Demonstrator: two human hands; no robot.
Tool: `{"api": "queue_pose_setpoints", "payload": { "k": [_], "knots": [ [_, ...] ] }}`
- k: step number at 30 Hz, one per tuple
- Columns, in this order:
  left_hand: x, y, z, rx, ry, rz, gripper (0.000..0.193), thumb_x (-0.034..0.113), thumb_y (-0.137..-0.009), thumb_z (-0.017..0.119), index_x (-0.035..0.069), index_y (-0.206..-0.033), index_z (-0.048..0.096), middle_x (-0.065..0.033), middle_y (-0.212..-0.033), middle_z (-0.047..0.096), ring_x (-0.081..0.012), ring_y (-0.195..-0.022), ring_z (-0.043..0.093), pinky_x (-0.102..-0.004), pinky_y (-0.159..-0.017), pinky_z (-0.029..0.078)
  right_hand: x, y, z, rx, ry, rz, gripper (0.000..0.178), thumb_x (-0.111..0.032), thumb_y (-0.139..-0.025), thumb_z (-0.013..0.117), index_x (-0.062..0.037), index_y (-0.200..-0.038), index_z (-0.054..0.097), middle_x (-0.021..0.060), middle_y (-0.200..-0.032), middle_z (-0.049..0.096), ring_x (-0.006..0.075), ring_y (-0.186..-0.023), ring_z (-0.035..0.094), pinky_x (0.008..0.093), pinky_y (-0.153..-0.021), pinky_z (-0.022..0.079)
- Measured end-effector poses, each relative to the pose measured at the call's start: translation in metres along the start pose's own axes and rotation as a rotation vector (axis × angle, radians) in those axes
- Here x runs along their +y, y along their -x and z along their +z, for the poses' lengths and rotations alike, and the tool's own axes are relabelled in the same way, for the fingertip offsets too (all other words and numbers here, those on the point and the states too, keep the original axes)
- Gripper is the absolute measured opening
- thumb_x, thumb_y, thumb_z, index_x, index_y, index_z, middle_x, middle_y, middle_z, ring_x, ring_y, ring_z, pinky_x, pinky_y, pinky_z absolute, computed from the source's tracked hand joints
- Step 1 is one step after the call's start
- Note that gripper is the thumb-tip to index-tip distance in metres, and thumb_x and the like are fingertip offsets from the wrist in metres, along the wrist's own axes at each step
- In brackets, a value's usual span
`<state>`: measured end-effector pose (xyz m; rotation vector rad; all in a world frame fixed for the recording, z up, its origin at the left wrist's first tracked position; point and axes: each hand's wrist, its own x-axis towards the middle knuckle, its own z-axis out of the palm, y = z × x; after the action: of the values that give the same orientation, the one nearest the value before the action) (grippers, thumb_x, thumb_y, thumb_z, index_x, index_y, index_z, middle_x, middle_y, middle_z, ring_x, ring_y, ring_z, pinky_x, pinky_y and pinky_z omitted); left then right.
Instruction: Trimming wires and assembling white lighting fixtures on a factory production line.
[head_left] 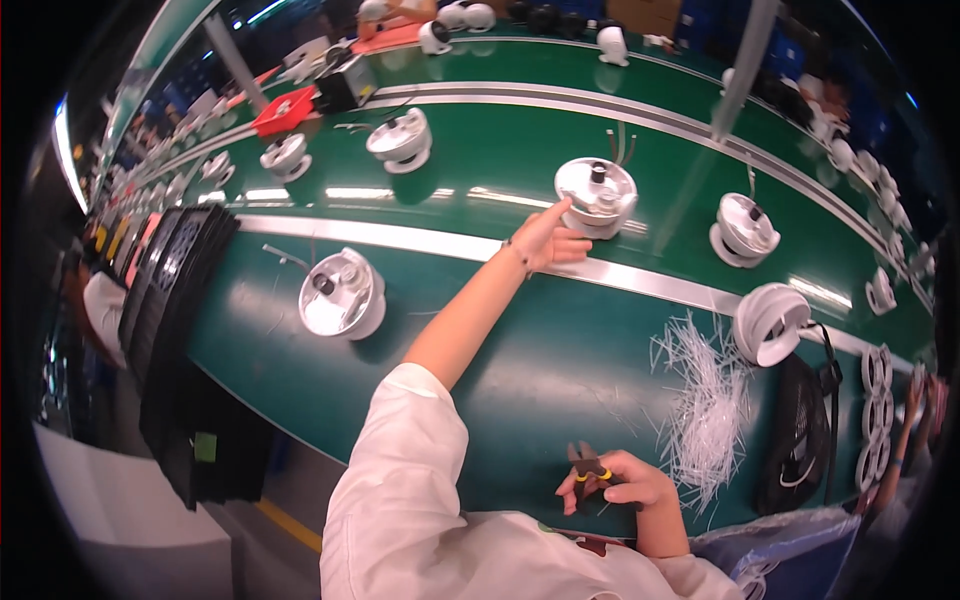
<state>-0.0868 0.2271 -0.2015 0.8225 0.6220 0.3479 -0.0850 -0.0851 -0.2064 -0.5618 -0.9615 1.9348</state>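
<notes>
**Reaching far with cutters in the other hand**

I am stretching my left hand (545, 240) across the green worktop (520, 370), fingers loosely spread and touching the near rim of the round white housing (596, 195) on the far lane. My right hand (625, 485) is closed around small cutters (590, 470) near my body, beside the pile of clear plastic strips (705, 400). At this stretch, I judge my fingertip grip could slip and tip the housing, or snag its upright wires (620, 145).
</notes>
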Motion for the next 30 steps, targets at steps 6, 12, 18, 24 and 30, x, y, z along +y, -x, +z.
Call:
{"api": "queue_pose_setpoints", "payload": {
  "k": [6,12,18,24,30],
  "knots": [
    [-0.002,0.152,-0.112,0.304,0.463,0.339,0.061,0.031,-0.081,0.049,0.0,-0.124,0.019,-0.0152,-0.113,0.047,-0.0241,-0.093,0.051,-0.029,-0.067,0.045,-0.002,-0.001,0.012,0.214,-0.184,-0.122,0.052,-0.027,-0.068,0.056,0.0121,-0.102,0.048,0.0188,-0.09,0.054,0.028,-0.082,0.055,0.0303,-0.072,0.042],
    [-0.015,0.201,-0.174,0.734,0.594,0.476,0.035,0.023,-0.075,0.052,0.0,-0.101,0.044,-0.0123,-0.101,0.052,-0.0215,-0.088,0.054,-0.028,-0.062,0.045,-0.005,0.004,0.009,0.16,-0.212,-0.193,0.054,-0.027,-0.066,0.056,0.0132,-0.1,0.048,0.021,-0.092,0.053,0.0299,-0.084,0.055,0.0332,-0.073,0.041],
    [-0.017,0.221,-0.155,0.68,0.033,0.687,0.043,-0.003,-0.069,0.037,-0.005,-0.112,0.035,-0.0183,-0.102,0.05,-0.0298,-0.086,0.056,-0.0335,-0.068,0.052,-0.001,0.0,0.004,0.015,-0.136,-0.139,0.056,-0.032,-0.068,0.054,0.0115,-0.104,0.047,0.0202,-0.095,0.052,0.0286,-0.089,0.053,0.0323,-0.076,0.04],
    [-0.04,0.219,-0.042,0.231,-0.16,0.449,0.039,0.0,-0.072,0.044,-0.005,-0.11,0.037,-0.0152,-0.102,0.05,-0.0249,-0.087,0.057,-0.036,-0.064,0.053,-0.03,-0.012,0.026,0.209,-0.285,-0.152,0.058,-0.039,-0.078,0.047,0.0126,-0.104,0.047,0.0178,-0.092,0.055,0.0273,-0.078,0.057,0.0333,-0.071,0.044],
    [-0.059,0.2,0.0,-0.038,-0.181,0.103,0.038,-0.005,-0.074,0.038,-0.005,-0.112,0.036,-0.0149,-0.104,0.051,-0.0255,-0.088,0.056,-0.0355,-0.068,0.053,-0.047,-0.025,0.026,0.404,-0.045,-0.106,0.042,-0.032,-0.086,0.039,0.0045,-0.104,0.049,0.0109,-0.088,0.056,0.0177,-0.075,0.059,0.0276,-0.066,0.048]
  ]
}}
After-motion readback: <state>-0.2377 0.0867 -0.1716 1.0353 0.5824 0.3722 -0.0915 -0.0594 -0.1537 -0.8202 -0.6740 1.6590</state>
